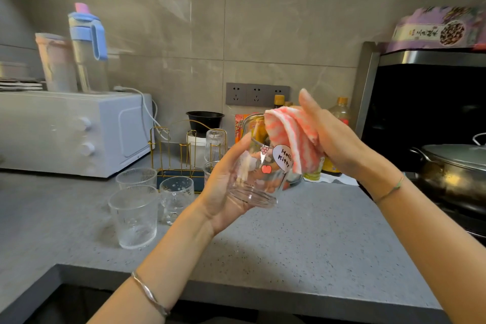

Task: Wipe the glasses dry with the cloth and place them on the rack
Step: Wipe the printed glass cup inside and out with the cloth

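Observation:
My left hand point(223, 184) grips a clear printed glass point(260, 173), tilted with its mouth pointing up and away, above the grey counter. My right hand point(334, 137) holds a folded pink-and-white cloth point(294, 139) against the glass's rim and upper side. Three clear glasses stand on the counter to the left: a tall one point(134, 216), a ribbed one point(136, 177) and a dotted one point(176, 194). Behind them stands a gold wire rack point(171, 150) with a ribbed glass point(215, 146) upside down on it.
A white microwave point(71, 131) with bottles on top sits at the left. Wall sockets point(256, 94), sauce bottles point(340, 113) and a black bowl point(205, 121) line the back wall. A steel pot point(455, 168) sits on the stove at the right. The counter edge point(236, 287) runs near me.

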`<state>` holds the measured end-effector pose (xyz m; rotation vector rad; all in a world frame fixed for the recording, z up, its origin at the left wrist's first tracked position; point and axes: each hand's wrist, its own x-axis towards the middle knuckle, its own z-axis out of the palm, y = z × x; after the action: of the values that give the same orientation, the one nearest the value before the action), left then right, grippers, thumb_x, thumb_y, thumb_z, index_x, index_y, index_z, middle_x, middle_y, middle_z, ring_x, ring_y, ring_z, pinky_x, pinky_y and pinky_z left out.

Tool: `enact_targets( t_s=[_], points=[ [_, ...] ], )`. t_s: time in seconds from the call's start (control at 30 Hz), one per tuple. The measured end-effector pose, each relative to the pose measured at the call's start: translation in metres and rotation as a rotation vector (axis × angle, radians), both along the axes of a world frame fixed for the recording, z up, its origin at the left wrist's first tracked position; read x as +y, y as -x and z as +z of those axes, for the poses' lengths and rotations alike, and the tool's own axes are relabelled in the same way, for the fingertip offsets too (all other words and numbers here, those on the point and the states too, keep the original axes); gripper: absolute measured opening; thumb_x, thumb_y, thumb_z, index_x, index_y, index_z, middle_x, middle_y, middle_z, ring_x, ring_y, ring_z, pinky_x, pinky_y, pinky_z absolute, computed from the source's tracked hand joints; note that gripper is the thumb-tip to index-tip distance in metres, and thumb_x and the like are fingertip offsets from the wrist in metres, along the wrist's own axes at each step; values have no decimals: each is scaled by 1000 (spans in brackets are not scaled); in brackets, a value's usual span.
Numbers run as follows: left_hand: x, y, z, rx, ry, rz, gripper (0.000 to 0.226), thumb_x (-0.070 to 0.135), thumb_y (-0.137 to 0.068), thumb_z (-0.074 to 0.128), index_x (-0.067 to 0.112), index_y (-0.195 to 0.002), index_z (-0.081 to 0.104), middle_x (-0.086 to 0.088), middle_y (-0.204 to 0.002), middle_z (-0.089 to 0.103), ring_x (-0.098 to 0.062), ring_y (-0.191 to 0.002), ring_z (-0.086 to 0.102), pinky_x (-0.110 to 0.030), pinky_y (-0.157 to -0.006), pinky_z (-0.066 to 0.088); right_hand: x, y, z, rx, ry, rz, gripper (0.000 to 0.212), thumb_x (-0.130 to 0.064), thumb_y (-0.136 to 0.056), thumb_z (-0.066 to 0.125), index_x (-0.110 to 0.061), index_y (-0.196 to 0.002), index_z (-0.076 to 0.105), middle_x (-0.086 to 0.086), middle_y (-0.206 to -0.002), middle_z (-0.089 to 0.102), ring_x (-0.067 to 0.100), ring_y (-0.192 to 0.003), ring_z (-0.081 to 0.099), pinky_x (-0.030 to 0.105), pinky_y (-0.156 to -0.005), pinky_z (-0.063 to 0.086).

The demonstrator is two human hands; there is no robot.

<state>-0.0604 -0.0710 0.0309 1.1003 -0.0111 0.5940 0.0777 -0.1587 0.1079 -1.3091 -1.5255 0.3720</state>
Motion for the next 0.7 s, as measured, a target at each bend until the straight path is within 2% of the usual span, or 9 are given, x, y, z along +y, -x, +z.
enact_targets(
  t_s=[0.07,0.13,0.2,0.3,0.33,0.4,0.5,0.6,0.7],
  points=[
    [1,-2,-1,-41,46,-65,57,51,-74,73,15,-118,67,-9,-105,67,-19,-76,65,-34,-84,41,4,4,-9,-72,-76,-13,52,-48,-92,38,-7,-80,68,4,-57,66,14,-52,60,20,-52,46],
    [0,-3,-2,-51,70,-103,50,50,-83,60,13,-115,69,-12,-105,69,-24,-81,69,-36,-79,53,9,6,-19,-58,-205,-15,44,-43,-88,45,-7,-71,63,-9,-43,53,3,-41,47,14,-46,39],
    [-4,-2,0,0,79,-89,49,49,-85,52,12,-108,73,-14,-105,71,-28,-84,70,-40,-76,59,14,5,-25,-16,-318,-47,42,-36,-90,50,-8,-60,59,-12,-40,49,0,-42,43,13,-48,37],
    [-2,1,7,192,-111,106,44,54,-81,58,22,-104,76,-10,-107,73,-31,-96,70,-51,-91,54,18,-2,-28,-31,-415,-102,45,-23,-95,54,1,-57,55,-7,-43,48,2,-45,43,14,-51,37],
    [-3,4,10,275,-218,193,44,56,-78,64,28,-111,72,-5,-110,73,-29,-100,70,-51,-93,53,19,-4,-29,-56,-434,-125,45,-22,-96,55,3,-58,55,-2,-45,48,4,-47,42,15,-51,37],
    [-3,7,14,400,-477,295,70,58,-70,72,31,-131,53,3,-122,66,-18,-105,68,-43,-92,56,21,-7,-30,-118,-465,-172,45,-23,-96,56,4,-60,54,6,-49,46,6,-48,40,16,-51,34],
    [-6,3,12,428,-751,452,81,46,-65,85,35,-132,40,16,-120,60,-2,-104,64,-25,-91,55,25,-8,-30,-145,-480,-210,45,-25,-96,56,4,-62,54,11,-52,45,12,-48,39,21,-49,33],
    [-1,1,7,355,-739,488,77,30,-68,87,28,-132,45,8,-118,64,-9,-101,67,-26,-81,59,26,-6,-30,-115,-483,-195,44,-25,-96,55,7,-66,57,19,-56,52,21,-51,47,22,-50,38],
    [3,3,5,302,-669,426,70,26,-65,83,23,-128,52,0,-111,69,-15,-96,70,-33,-76,60,25,-3,-30,-99,-503,-163,42,-20,-96,55,3,-61,57,5,-50,52,10,-49,49,15,-52,39]
  ],
)
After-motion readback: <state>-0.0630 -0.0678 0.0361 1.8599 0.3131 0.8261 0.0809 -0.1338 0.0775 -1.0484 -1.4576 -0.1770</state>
